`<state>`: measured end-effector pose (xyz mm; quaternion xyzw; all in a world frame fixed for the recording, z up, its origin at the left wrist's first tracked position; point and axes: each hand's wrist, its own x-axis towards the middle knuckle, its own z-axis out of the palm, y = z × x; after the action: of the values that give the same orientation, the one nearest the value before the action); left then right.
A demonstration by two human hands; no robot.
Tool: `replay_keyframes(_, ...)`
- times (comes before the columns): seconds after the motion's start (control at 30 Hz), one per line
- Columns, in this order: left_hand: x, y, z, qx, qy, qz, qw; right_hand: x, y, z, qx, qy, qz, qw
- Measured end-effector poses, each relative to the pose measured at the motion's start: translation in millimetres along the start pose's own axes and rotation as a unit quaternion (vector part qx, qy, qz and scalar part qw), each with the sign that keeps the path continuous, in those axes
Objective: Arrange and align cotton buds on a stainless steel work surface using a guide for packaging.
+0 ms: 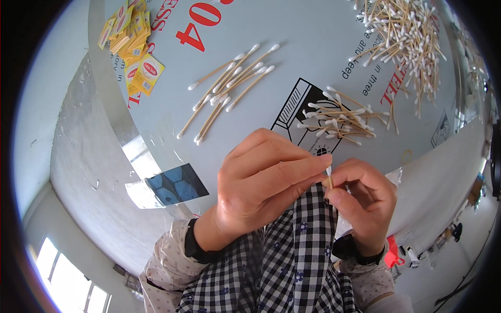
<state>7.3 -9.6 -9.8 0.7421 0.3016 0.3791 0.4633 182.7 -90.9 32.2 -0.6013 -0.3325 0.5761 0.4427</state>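
One cotton swab (330, 180) is held upright, slightly tilted, just above the near edge of the grey table (308, 57), between the two hands. Its stick is pinched between the thumb and forefinger of the right hand (365, 201). The fingertips of the left hand (271, 180) are brought close beside its upper white tip; whether the swab is also gripped by them cannot be told.

Beyond the hands, a small heap of swabs (347, 120) is gathered on the table. A much larger pile (409, 39) is spread at the far right, and a loose group of swabs (225, 79) is laid slantwise left of the small heap. Yellow packets (135, 36) are stacked and overlapped at the far left. Beneath the hands, a black-and-white checked cloth (297, 250) is seen, and dotted sleeves (172, 255) are worn on both arms.
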Motion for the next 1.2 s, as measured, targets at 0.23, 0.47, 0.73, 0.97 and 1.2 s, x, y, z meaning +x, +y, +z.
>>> replay_keyframes(0.23,0,1,-1,-0.054,-0.009,-0.079,0.995,-2,-2,-4,0.022,-0.027,0.046,0.998)
replay_keyframes(0.47,1,-1,-8,-0.067,-0.02,-0.073,0.995,1,-3,-4,0.041,-0.05,0.065,0.996)
replay_keyframes(0.73,-2,-6,-10,-0.092,-0.016,-0.125,0.988,3,-7,3,0.133,0.018,0.053,0.989)
replay_keyframes(0.97,-12,-9,-9,-0.118,0.043,-0.162,0.979,-1,-1,-3,0.149,-0.025,-0.004,0.989)
replay_keyframes(1.2,-12,-7,-8,-0.117,0.041,-0.17,0.978,-3,1,-9,0.15,-0.03,0.036,0.988)
